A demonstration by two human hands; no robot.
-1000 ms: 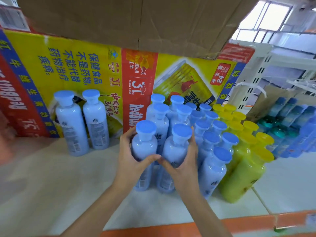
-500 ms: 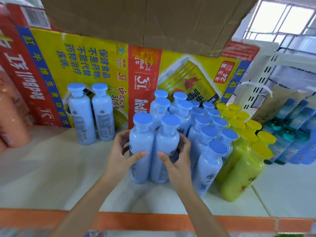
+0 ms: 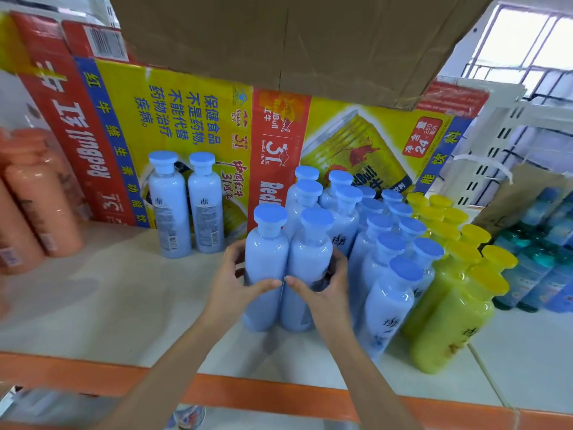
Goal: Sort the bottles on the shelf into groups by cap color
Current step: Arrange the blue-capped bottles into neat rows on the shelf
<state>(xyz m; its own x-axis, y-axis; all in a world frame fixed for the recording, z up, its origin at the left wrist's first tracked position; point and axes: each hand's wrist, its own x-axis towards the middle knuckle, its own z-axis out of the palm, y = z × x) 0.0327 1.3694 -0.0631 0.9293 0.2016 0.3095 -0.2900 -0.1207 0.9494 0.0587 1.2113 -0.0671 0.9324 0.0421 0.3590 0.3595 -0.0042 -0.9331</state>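
Two blue-capped pale blue bottles stand side by side at the front of the shelf. My left hand [image 3: 235, 283] grips the left bottle [image 3: 266, 252] and my right hand [image 3: 325, 290] grips the right bottle [image 3: 310, 256]; my thumbs nearly touch in front. Behind and to the right stands a dense group of several blue-capped bottles [image 3: 384, 243]. Two more blue-capped bottles [image 3: 186, 209] stand apart at the back left. Several yellow-capped green bottles [image 3: 459, 274] fill the space to the right of the blue group.
Orange bottles [image 3: 34, 206] stand at the far left. Teal and blue bottles [image 3: 545, 252] sit on the neighbouring shelf at right. A printed cardboard sheet [image 3: 186, 119] lines the back, and a brown carton [image 3: 294, 41] overhangs. The shelf's orange front edge [image 3: 263, 389] runs below my arms.
Both hands have closed tighter round the two front bottles, thumbs now meeting in front. The view has shifted, so the orange bottles at the left appear.
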